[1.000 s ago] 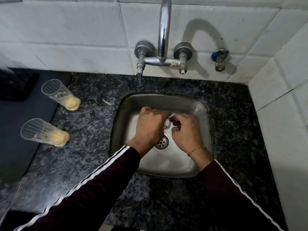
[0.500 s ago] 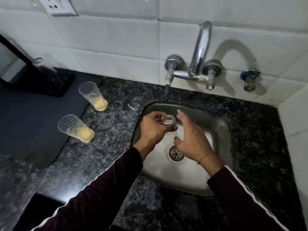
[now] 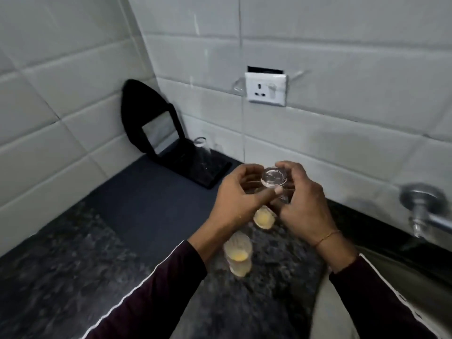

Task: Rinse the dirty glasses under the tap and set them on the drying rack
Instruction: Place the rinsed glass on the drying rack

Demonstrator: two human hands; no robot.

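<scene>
A clear rinsed glass (image 3: 274, 179) hangs upside down, base toward me, above the counter. My left hand (image 3: 234, 196) grips it from the left and my right hand (image 3: 302, 204) curls round it from the right. Under my hands stand two dirty glasses with yellow residue, one near (image 3: 238, 254), one farther (image 3: 263, 218) and partly hidden. Another clear glass (image 3: 201, 155) stands upside down on the black drying rack (image 3: 208, 171) in the back corner. The tap's valve (image 3: 423, 204) shows at the right edge.
A dark mat (image 3: 146, 204) covers the counter between the rack and the speckled granite (image 3: 61, 277). A wall socket (image 3: 266, 88) sits above the rack on the tiled wall. The sink rim (image 3: 391, 270) lies at the right.
My view swung left from the sink toward the rack. Both hands lifted the glass out of the sink and carried it left over the dirty glasses; the right hand now holds it too.
</scene>
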